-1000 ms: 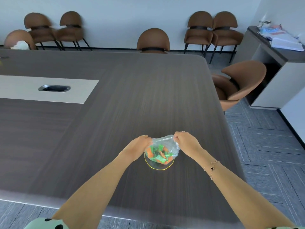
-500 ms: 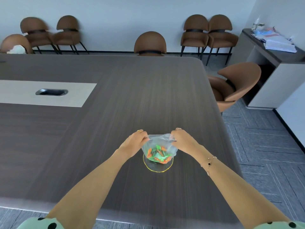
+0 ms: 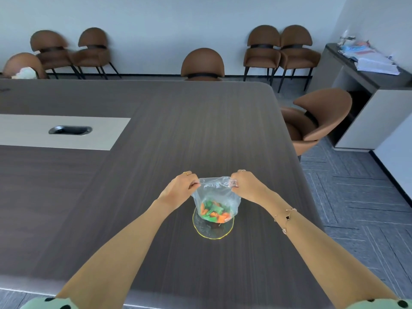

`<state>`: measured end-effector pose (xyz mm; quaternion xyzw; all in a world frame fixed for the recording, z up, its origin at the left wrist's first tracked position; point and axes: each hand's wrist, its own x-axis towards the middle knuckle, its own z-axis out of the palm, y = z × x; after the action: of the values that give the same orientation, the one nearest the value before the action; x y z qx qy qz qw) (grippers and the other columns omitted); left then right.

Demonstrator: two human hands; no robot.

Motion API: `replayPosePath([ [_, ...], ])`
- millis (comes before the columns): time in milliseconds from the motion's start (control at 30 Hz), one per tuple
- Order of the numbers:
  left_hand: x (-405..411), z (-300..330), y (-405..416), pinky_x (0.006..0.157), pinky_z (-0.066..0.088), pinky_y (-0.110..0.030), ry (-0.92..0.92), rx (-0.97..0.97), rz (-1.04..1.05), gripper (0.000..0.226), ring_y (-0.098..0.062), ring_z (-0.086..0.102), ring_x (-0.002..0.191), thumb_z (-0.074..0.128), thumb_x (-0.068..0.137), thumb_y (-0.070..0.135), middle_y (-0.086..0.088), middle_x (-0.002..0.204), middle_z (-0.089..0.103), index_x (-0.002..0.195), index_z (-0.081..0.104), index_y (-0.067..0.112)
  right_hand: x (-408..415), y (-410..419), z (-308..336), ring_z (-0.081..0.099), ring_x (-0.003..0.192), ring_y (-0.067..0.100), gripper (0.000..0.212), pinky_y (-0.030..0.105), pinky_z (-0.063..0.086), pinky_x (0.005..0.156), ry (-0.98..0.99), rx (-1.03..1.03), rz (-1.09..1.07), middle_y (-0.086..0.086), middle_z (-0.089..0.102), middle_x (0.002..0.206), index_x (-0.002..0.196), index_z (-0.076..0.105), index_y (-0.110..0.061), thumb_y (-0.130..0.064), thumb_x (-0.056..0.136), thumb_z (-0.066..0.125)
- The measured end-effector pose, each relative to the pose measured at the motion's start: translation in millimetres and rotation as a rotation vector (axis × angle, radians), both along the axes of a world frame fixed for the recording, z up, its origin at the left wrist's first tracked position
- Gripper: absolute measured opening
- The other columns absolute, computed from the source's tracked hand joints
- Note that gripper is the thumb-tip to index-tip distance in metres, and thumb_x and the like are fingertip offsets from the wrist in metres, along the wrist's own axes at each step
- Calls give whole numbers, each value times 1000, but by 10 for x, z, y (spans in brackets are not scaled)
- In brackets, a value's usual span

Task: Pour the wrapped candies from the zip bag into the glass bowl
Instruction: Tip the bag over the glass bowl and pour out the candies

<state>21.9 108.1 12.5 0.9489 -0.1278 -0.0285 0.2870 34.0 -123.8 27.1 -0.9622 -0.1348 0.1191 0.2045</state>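
Hands: left [image 3: 180, 188], right [image 3: 247, 185] pinch zip bag [image 3: 215, 198] top corners.

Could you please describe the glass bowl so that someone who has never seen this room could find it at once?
Start at the large dark wooden table and go to its near right part, where two hands hold up a clear zip bag. The glass bowl sits just below it: shallow, clear, the only yellow-rimmed dish there.

You face a broad dark wood-grain worktop [image 3: 178, 130] with a pale inset panel [image 3: 107, 134] holding a metal cable port [image 3: 70, 130]. Beyond the worktop, brown rounded-back chairs [image 3: 278, 50] line a plain pale wall [image 3: 167, 23]. Right of the worktop, a paper-strewn grey-topped white cabinet [image 3: 365, 85] stands on grey herringbone carpet [image 3: 367, 219].
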Motion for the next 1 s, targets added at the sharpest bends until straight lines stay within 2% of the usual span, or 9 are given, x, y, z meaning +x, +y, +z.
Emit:
replayPosePath([
  [100,5,4,13,70,45,-31,5,4,18,18,-16,49,69,53,93,22,-3,82,52,82,60,10,35,-11,-4,60,90,30,12,36,48,74,-3,21,-1,11,57,87,89,63,4,-4,86,54],
  [233,39,35,42,69,42,-23,-36,-15,43,16,-9,48,70,54,93,21,4,79,50,86,64,10,58,3,81,53,85,21,17,25,39,70,-11,67,32,9,57,89,98,64,5,-5,87,57],
  [367,74,63,50,71,47,-28,-72,-23,42,14,-11,50,73,56,92,21,3,79,53,84,64,12,96,5,164,49,68,12,6,18,38,56,29,135,13,-5,50,73,81,61,-3,-6,85,60],
  [433,83,63,56,71,48,-30,-106,-24,45,13,-13,51,72,58,91,21,0,80,55,82,63,12,117,-3,180,48,59,9,20,16,41,51,75,194,-17,-2,52,72,68,49,-8,-5,84,61],
  [500,92,74,67,69,47,-27,-128,-28,55,13,-10,49,69,58,90,21,4,78,53,81,63,13,127,-9,199,50,59,9,24,15,44,47,108,246,-41,4,58,79,65,45,-7,-6,83,61],
  [633,134,96,63,68,43,-26,-113,-13,55,17,-10,47,68,56,92,23,7,76,48,77,59,16,132,-2,185,49,59,5,14,6,42,46,113,222,-49,-4,53,74,75,54,5,-4,85,59],
  [733,144,127,29,66,42,-25,-52,8,57,21,-11,48,69,51,94,26,8,78,46,73,52,25,154,-8,106,53,67,11,14,7,42,48,99,215,-65,8,63,88,80,56,8,-5,85,58],
  [900,207,231,-2,68,46,-32,-75,11,55,19,-19,52,73,50,95,27,2,82,49,82,58,16,257,-31,116,61,81,32,17,7,43,50,70,209,-80,26,65,103,86,56,13,-3,86,56],
  [1000,267,327,-1,70,49,-35,-123,5,58,18,-23,54,75,52,95,25,2,81,48,81,58,15,327,-41,208,56,74,23,19,11,43,52,23,199,-76,25,64,102,94,59,12,-5,86,57],
])
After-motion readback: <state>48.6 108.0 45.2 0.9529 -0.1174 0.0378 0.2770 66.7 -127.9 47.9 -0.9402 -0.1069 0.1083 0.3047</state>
